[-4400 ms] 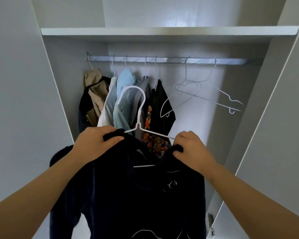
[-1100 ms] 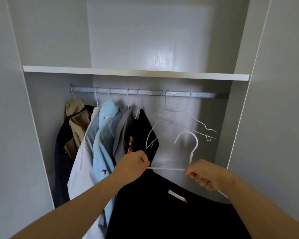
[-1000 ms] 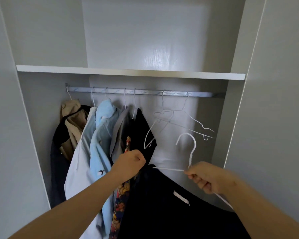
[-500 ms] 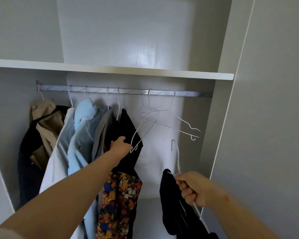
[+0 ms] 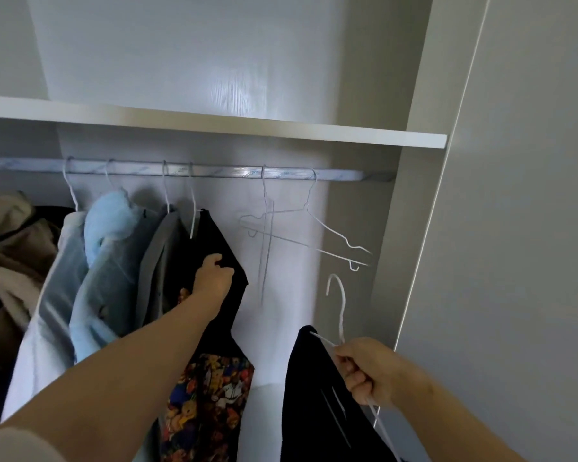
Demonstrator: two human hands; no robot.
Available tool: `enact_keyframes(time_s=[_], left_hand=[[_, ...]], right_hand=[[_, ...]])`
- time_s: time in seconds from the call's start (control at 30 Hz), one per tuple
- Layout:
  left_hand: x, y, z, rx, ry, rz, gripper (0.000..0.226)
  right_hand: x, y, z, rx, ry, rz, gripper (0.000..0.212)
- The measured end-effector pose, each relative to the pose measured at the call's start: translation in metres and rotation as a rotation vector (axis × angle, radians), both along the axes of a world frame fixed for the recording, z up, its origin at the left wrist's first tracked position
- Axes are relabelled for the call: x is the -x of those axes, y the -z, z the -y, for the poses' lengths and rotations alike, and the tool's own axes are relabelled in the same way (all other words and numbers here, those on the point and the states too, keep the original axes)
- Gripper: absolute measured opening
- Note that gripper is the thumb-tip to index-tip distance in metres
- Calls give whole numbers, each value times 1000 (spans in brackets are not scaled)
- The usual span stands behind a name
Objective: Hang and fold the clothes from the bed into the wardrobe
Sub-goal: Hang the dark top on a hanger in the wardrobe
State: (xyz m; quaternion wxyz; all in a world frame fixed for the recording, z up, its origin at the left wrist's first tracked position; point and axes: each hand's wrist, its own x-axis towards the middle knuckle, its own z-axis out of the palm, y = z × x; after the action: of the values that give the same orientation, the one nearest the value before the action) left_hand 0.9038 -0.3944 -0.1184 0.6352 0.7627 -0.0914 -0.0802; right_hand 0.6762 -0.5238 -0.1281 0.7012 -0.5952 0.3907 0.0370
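Left fingers [image 5: 227, 271] grip hung black garment [image 5: 214, 235]; empty hangers [image 5: 297, 242] just beside.

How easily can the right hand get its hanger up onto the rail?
Probably yes, easily: the right hand holds the white hanger below the rail, with a bare stretch right above, beside two empty hangers.

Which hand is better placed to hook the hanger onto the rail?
Right hand: it grips the white hanger carrying the dark garment, below the rail. Left hand grips a hung black garment.
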Motion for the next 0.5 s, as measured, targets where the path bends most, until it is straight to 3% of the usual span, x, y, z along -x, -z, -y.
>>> enact_keyframes(time_s=[0.1,0.2,0.37,0.5], left_hand=[[0,1,7,22,295,-249,53],[0,-1,14,-3,604,-410,40],[-11,-3,22,54,640,-395,26],[-20,-11,22,115,463,-315,22]], right_hand=[[-9,1,1,16,-20,-19,40],[-13,0,1,54,-51,-54,37],[-22,2,-5,89,-149,-97,34],[-35,3,-11,94,-250,-102,31]])
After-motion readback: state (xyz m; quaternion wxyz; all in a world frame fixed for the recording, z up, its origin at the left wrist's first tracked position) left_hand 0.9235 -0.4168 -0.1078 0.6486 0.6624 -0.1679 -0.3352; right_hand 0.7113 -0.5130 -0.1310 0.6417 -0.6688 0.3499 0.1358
